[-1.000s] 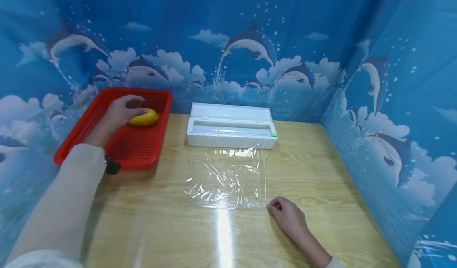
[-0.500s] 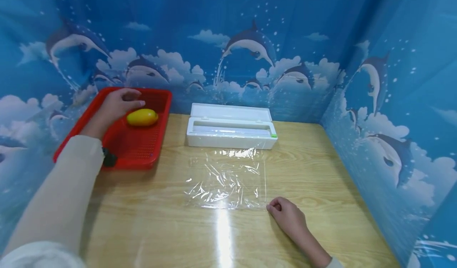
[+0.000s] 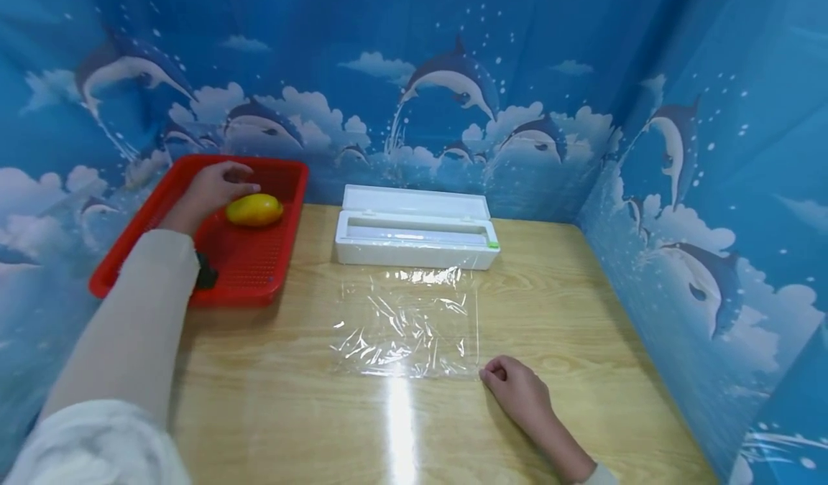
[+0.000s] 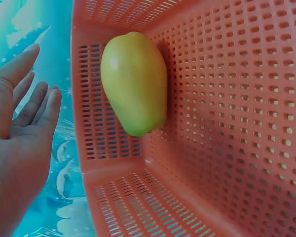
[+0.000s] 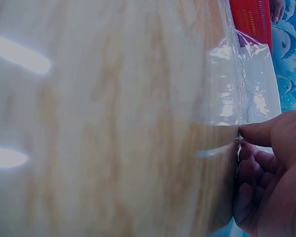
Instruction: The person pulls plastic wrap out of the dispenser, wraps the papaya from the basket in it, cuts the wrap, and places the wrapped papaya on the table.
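A yellow mango lies in the red plastic basket at the back left. Its greenish end shows in the left wrist view, where the mango rests beside the slotted wall. My left hand hovers over the basket with relaxed, spread fingers, holding nothing. Clear cling film stretches from a white dispenser box toward me. At the film's near right corner, my right hand pinches the edge between thumb and forefinger. In the right wrist view the thumb of that hand meets the film edge.
The dispenser's lid stands raised at the back, and a small green piece sits at its right end. A blue dolphin-print curtain encloses the wooden table behind and at both sides.
My left hand has let go of the mango and drawn back slightly, leaving it in the basket. My right hand keeps its pinch on the film corner. The head view has shifted a little.
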`<act>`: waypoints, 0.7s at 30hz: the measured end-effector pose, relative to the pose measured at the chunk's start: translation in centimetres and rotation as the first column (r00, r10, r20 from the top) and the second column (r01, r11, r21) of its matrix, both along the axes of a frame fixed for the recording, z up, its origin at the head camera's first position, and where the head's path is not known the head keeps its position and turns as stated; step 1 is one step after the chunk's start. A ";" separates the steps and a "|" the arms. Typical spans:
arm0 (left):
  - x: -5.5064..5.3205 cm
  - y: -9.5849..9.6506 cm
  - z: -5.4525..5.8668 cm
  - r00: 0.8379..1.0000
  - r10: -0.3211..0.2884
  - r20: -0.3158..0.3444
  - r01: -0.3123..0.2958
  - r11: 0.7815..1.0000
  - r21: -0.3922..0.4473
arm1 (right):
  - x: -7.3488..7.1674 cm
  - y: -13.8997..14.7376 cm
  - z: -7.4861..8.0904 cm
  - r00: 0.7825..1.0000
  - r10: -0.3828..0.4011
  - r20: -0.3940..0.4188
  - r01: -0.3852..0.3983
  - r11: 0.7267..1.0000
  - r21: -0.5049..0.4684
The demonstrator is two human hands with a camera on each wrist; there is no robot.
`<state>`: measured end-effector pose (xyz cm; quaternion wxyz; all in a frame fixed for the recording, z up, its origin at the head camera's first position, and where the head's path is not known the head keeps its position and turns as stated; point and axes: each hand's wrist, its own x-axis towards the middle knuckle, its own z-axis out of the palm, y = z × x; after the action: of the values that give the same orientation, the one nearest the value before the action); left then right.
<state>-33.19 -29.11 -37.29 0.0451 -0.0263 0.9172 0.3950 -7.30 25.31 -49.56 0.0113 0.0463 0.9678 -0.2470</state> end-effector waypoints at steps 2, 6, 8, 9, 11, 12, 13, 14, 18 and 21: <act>-0.5 -0.2 -0.5 1.000 -0.002 0.007 0.002 1.000 -0.005 | 0.0 0.0 0.0 1.000 -0.003 0.000 0.003 1.000 0.001; -1.3 -0.6 -1.9 1.000 -0.003 0.015 0.003 1.000 -0.019 | 0.0 0.1 -0.1 1.000 -0.006 0.000 0.006 1.000 -0.002; -1.5 -0.9 -2.6 1.000 -0.002 0.017 0.003 1.000 -0.029 | 0.0 0.1 -0.1 1.000 -0.008 -0.001 0.008 1.000 -0.005; -1.6 -1.0 -2.9 1.000 0.002 0.023 -0.001 1.000 -0.031 | 0.0 0.1 -0.1 1.000 -0.009 0.001 0.009 1.000 -0.007; -1.7 -1.3 -3.5 0.999 0.015 0.029 -0.014 1.000 -0.028 | 0.0 0.1 0.0 1.000 -0.008 0.000 0.008 1.000 -0.008; -1.7 -1.4 -3.8 0.999 0.022 0.032 -0.021 0.999 -0.030 | 0.0 0.1 0.0 1.000 -0.007 0.001 0.007 1.000 -0.008; -1.7 -1.5 -4.0 0.999 0.029 0.036 -0.028 0.999 -0.030 | 0.0 0.1 0.0 1.000 -0.007 0.001 0.007 1.000 -0.007; -1.7 -1.6 -4.1 0.999 0.033 0.042 -0.032 0.999 -0.028 | 0.0 0.1 0.0 1.000 -0.008 0.002 0.008 1.000 -0.007; -1.9 -1.8 -4.6 0.999 0.010 0.045 -0.009 0.999 -0.033 | 0.0 0.0 0.1 1.000 -0.009 0.004 0.009 1.000 -0.006; -2.2 -1.9 -4.9 0.999 -0.015 0.047 0.017 0.999 -0.038 | 0.0 0.0 0.1 1.000 -0.009 0.004 0.009 1.000 -0.005</act>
<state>-35.44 -31.02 -42.24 0.0693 -0.0292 0.9235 0.3761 -7.32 25.26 -49.45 0.0120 0.0510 0.9670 -0.2495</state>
